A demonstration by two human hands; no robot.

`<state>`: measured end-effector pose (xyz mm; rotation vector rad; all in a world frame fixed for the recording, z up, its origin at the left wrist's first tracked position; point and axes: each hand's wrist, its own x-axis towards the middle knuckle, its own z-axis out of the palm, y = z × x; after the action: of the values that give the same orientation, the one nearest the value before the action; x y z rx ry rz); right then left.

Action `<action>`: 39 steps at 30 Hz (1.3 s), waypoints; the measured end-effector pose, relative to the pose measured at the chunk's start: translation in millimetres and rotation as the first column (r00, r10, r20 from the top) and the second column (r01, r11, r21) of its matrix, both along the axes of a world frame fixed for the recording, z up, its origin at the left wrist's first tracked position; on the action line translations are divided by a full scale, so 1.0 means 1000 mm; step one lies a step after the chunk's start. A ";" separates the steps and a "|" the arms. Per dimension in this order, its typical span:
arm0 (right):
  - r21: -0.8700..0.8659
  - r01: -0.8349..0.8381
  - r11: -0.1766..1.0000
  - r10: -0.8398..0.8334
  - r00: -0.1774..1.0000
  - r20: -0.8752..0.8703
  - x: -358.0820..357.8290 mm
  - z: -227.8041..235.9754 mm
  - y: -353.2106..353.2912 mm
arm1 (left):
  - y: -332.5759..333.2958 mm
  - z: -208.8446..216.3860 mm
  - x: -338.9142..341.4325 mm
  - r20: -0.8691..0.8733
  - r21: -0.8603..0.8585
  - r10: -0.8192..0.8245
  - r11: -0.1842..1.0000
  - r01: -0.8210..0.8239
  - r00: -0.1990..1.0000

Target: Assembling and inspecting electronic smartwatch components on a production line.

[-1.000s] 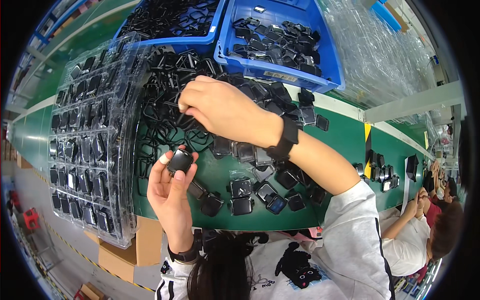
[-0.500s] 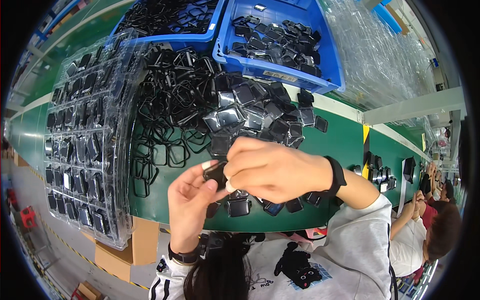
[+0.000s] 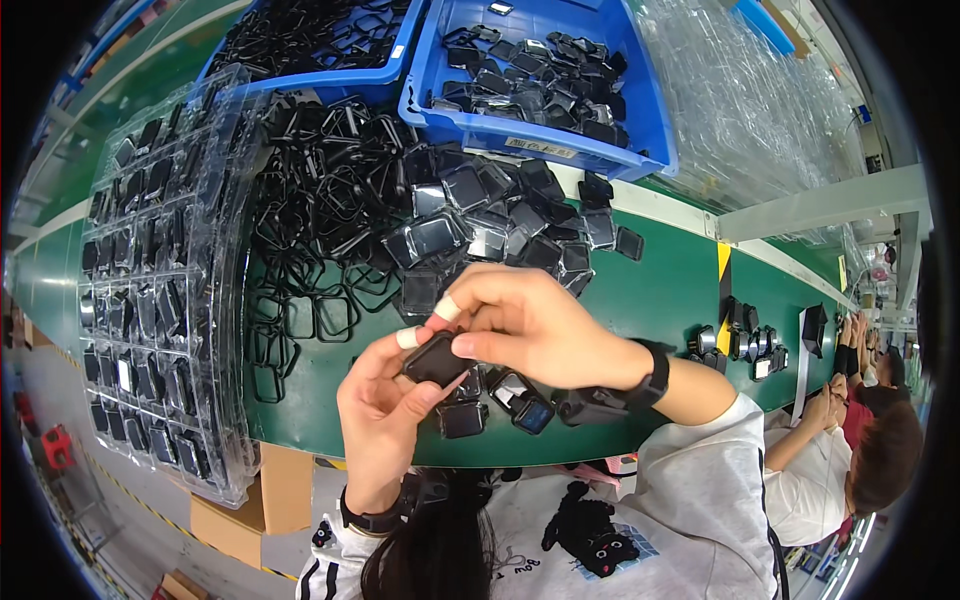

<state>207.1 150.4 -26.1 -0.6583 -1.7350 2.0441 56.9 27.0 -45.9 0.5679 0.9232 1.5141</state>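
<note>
My left hand (image 3: 375,415) grips a black square watch case (image 3: 432,362) with rounded corners, its flat dark face showing between thumb and fingers. From the other side my right hand (image 3: 545,325) pinches its upper edge, the thumb at the right corner. White wraps cover some fingertips of both hands. Just below lie several loose watch pieces, among them a dark-screened watch (image 3: 534,413) and a square one (image 3: 463,419). Beyond my hands a heap of glossy square watch pieces (image 3: 440,237) spreads over the green table (image 3: 640,290). Left of that heap is a tangle of thin black frames (image 3: 335,318).
Stacked clear trays (image 3: 240,440) filled with black pieces stand at the left. Two blue bins, one with frames (image 3: 375,75) and one with watch pieces (image 3: 645,130), sit at the back. Bagged clear plastic (image 3: 750,120) lies far right; other people (image 3: 815,480) sit beyond.
My right hand has opened out from over the watch case, so its flat face now shows, with the thumb on its edge. The whole view has shifted slightly.
</note>
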 end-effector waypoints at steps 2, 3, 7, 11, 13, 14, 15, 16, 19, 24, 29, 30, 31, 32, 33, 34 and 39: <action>-0.042 -0.113 0.993 0.114 0.993 0.014 -0.005 0.001 0.012 | -0.001 0.000 -0.001 -0.022 -0.034 0.060 0.998 -0.060 0.998; -0.074 -0.146 0.987 0.153 0.983 0.098 -0.012 0.002 0.021 | -0.002 0.001 -0.001 -0.062 -0.058 0.120 0.991 -0.123 0.991; 0.920 0.002 0.392 -0.298 0.946 0.125 -0.028 -0.004 0.044 | -0.008 -0.003 -0.022 0.083 -0.040 0.115 0.993 -0.112 0.990; 0.930 -0.049 0.364 -0.318 0.932 0.174 -0.028 -0.010 0.049 | -0.015 -0.006 -0.033 0.161 0.067 0.121 0.989 -0.133 0.980; 0.906 0.048 0.420 -0.242 0.968 0.060 -0.019 -0.002 0.043 | -0.013 -0.007 -0.033 0.079 0.159 0.135 0.977 -0.146 0.988; 0.918 0.109 0.381 -0.131 0.989 -0.064 -0.014 0.004 0.042 | -0.013 -0.002 -0.032 -0.093 0.101 0.176 0.981 -0.166 0.980; 0.919 0.109 0.379 -0.134 0.989 -0.062 -0.006 0.011 0.037 | -0.012 0.003 -0.031 -0.265 0.048 0.199 0.980 -0.193 0.944; 0.952 0.147 0.268 -0.030 0.989 -0.145 0.001 0.020 0.028 | -0.012 0.008 -0.030 -0.269 -0.011 0.201 0.977 -0.212 0.942; 0.953 0.302 0.018 0.113 0.947 -0.302 0.015 0.033 0.009 | -0.007 0.015 -0.021 -0.317 -0.001 0.215 0.974 -0.227 0.924; 0.940 0.340 0.006 0.087 0.937 -0.339 0.032 0.042 -0.008 | -0.002 0.023 -0.006 -0.422 0.066 0.213 0.977 -0.205 0.881; 0.919 0.394 0.018 0.056 0.917 -0.395 0.041 0.039 -0.009 | 0.004 0.032 0.008 -0.240 0.104 0.101 0.992 -0.078 0.965; 0.919 0.393 0.017 0.051 0.918 -0.394 0.043 0.039 -0.009 | 0.003 0.028 0.006 -0.261 0.108 0.024 0.994 0.004 0.965; 0.922 0.387 0.019 0.046 0.921 -0.388 0.046 0.039 -0.009 | 0.003 0.029 0.009 -0.259 0.106 0.019 0.994 0.009 0.966; 0.924 0.381 0.021 0.040 0.923 -0.382 0.049 0.039 -0.009 | 0.003 0.031 0.013 -0.231 0.080 -0.003 0.997 0.022 0.973; 0.924 0.382 0.024 0.038 0.923 -0.383 0.051 0.039 -0.009 | 0.004 0.032 0.016 -0.205 0.053 -0.020 0.998 0.032 0.979; 0.932 0.349 0.102 0.029 0.935 -0.353 0.053 0.041 -0.008 | 0.005 0.030 0.019 -0.218 0.133 -0.008 0.990 0.037 0.976; 0.650 0.259 0.714 -0.187 0.966 -0.179 0.058 0.063 -0.018 | 0.003 0.033 0.033 -0.277 0.139 -0.043 0.987 0.085 0.960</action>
<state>264.9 132.2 36.8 -0.4767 -2.0280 1.1245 90.1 29.9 -13.1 0.9254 0.9952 1.4769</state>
